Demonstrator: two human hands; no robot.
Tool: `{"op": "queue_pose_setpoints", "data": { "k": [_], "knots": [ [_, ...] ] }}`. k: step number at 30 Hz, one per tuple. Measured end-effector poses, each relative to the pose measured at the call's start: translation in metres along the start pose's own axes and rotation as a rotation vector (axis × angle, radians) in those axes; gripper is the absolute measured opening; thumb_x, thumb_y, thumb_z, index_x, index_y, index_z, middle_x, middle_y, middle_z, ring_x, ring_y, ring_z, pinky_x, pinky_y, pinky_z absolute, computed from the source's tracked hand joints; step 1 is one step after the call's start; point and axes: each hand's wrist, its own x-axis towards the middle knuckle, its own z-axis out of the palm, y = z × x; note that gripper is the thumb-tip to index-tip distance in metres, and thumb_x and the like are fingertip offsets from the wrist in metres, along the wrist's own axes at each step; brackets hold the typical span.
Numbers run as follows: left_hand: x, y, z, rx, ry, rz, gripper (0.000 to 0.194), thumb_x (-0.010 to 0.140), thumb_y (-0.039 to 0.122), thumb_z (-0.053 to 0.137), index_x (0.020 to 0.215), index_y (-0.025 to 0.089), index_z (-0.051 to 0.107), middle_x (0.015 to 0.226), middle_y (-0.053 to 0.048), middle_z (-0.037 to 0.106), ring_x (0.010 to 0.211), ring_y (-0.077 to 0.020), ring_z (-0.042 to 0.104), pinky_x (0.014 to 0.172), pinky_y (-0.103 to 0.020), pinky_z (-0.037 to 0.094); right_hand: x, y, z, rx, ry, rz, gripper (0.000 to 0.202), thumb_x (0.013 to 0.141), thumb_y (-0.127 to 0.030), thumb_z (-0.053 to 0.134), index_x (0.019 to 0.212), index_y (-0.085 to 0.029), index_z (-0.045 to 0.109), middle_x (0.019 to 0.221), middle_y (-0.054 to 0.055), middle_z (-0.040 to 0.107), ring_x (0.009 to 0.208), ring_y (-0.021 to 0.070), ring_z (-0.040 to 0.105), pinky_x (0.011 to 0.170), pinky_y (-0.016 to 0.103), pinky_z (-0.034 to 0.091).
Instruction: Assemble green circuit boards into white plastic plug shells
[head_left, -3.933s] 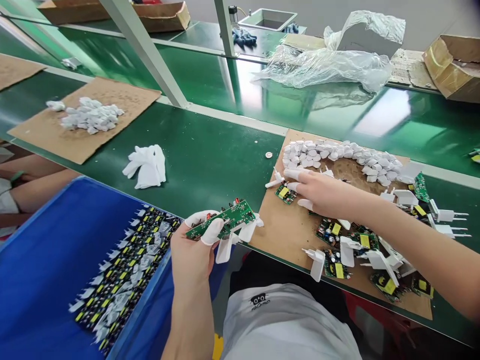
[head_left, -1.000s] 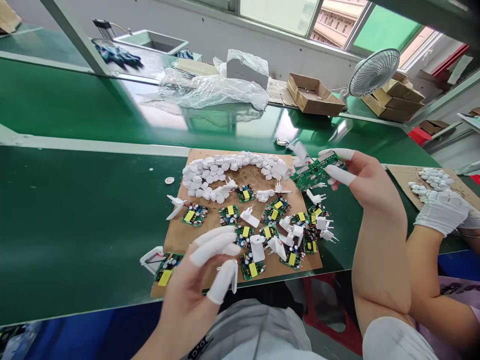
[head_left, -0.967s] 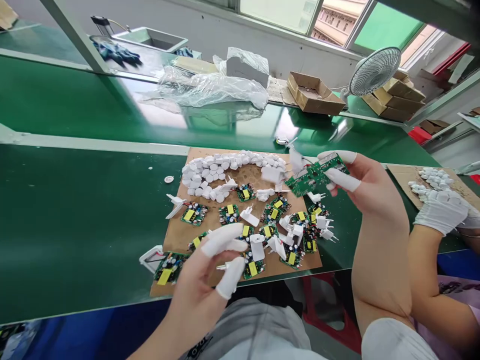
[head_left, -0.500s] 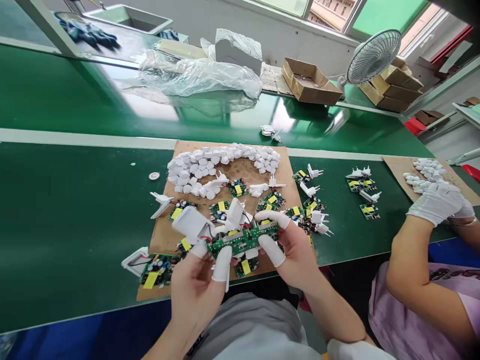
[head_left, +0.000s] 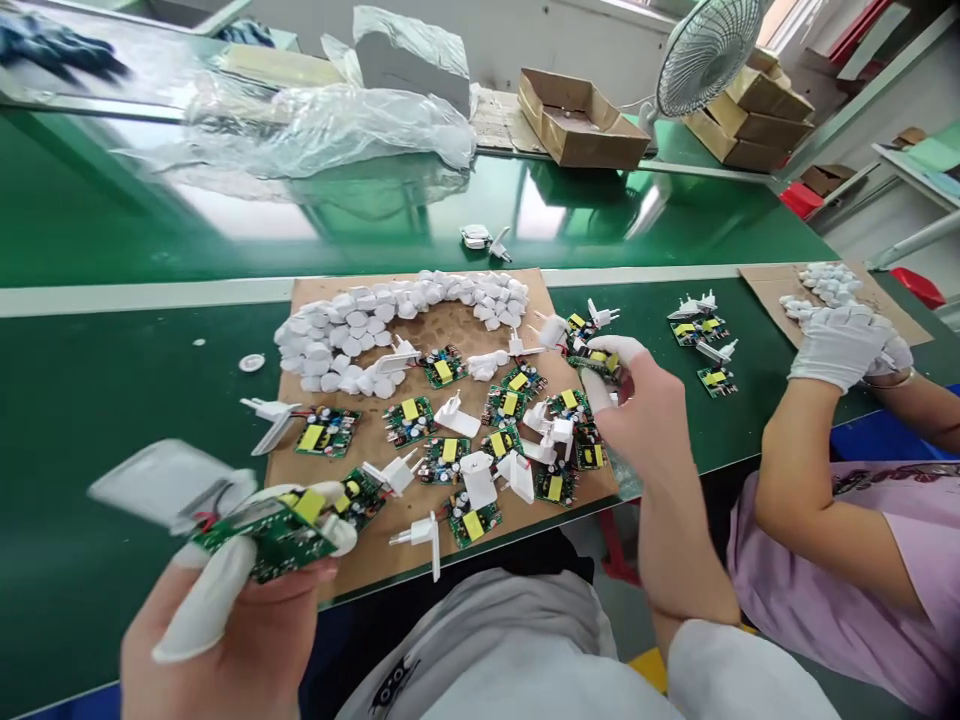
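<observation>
At the lower left, my left hand point(head_left: 225, 590), with white finger covers, grips a green circuit board point(head_left: 281, 540). A white plug casing point(head_left: 161, 480) hangs off this board by red and dark wires. My right hand point(head_left: 645, 400), also in finger covers, pinches another circuit board point(head_left: 596, 362) at the right edge of the cardboard sheet point(head_left: 307, 500). A white plug point(head_left: 551, 330) lies beside that board's left end. Between my hands, several circuit boards with yellow-topped parts point(head_left: 410, 420) and white plugs point(head_left: 480, 478) lie on the cardboard.
White rounded pieces point(head_left: 360, 330) form an arc on the cardboard's far part. To the right, a co-worker's gloved hands point(head_left: 844, 345) are over more white pieces point(head_left: 829, 280). Behind are plastic film point(head_left: 337, 130), an open carton point(head_left: 581, 120) and a fan point(head_left: 705, 55).
My hands were together at the middle, holding circuit boards. They have moved apart: the left to the lower left with a board and casing, the right to the upper right with another board.
</observation>
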Motion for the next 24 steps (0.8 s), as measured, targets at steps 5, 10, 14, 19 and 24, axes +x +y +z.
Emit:
{"op": "queue_pose_setpoints", "data": {
  "k": [5, 10, 14, 19, 24],
  "knots": [
    [-0.008, 0.008, 0.029, -0.242, 0.095, -0.231, 0.016, 0.074, 0.036, 0.085, 0.078, 0.023, 0.077, 0.072, -0.001, 0.079, 0.058, -0.0192, 0.071, 0.038, -0.023, 0.054, 0.047, 0.015, 0.011, -0.488, -0.388, 0.007, 0.032, 0.092, -0.010, 0.055, 0.121, -0.013, 0.069, 0.113, 0.019, 0.077, 0.103, 0.0338, 0.072, 0.075, 0.035, 0.049],
    [-0.005, 0.013, 0.019, -0.263, 0.002, -0.267, 0.036, 0.067, 0.036, 0.092, 0.097, 0.019, 0.082, 0.079, -0.006, 0.080, 0.058, -0.0224, 0.073, 0.032, -0.020, 0.046, 0.050, 0.013, 0.007, -0.453, -0.559, -0.067, 0.023, 0.094, -0.031, 0.066, 0.113, -0.020, 0.075, 0.105, 0.013, 0.081, 0.092, 0.0306, 0.073, 0.069, 0.032, 0.048],
    [0.000, 0.013, 0.008, -0.300, -0.049, -0.246, 0.039, 0.066, 0.042, 0.093, 0.096, 0.020, 0.083, 0.079, -0.008, 0.080, 0.057, -0.0237, 0.072, 0.032, -0.022, 0.046, 0.062, 0.001, -0.004, -0.400, -0.486, -0.098, 0.034, 0.098, -0.031, 0.059, 0.127, -0.019, 0.072, 0.106, 0.012, 0.080, 0.093, 0.0313, 0.074, 0.070, 0.034, 0.048],
    [-0.011, 0.016, 0.014, -0.248, -0.058, -0.277, 0.033, 0.076, 0.043, 0.087, 0.098, 0.018, 0.082, 0.082, -0.010, 0.081, 0.054, -0.0211, 0.070, 0.036, -0.023, 0.046, 0.093, -0.034, 0.023, -0.322, -0.700, -0.404, 0.031, 0.094, -0.013, 0.054, 0.118, -0.018, 0.074, 0.113, 0.013, 0.078, 0.111, 0.0328, 0.068, 0.082, 0.036, 0.050],
    [-0.018, 0.021, 0.016, -0.232, 0.006, -0.317, 0.032, 0.077, 0.040, 0.084, 0.098, 0.016, 0.082, 0.086, -0.012, 0.080, 0.060, -0.0214, 0.070, 0.038, -0.023, 0.044, 0.121, -0.045, 0.054, -0.425, -0.837, -0.495, 0.026, 0.078, 0.001, 0.058, 0.090, -0.017, 0.073, 0.092, 0.011, 0.074, 0.093, 0.0308, 0.066, 0.072, 0.034, 0.046]
  ]
}}
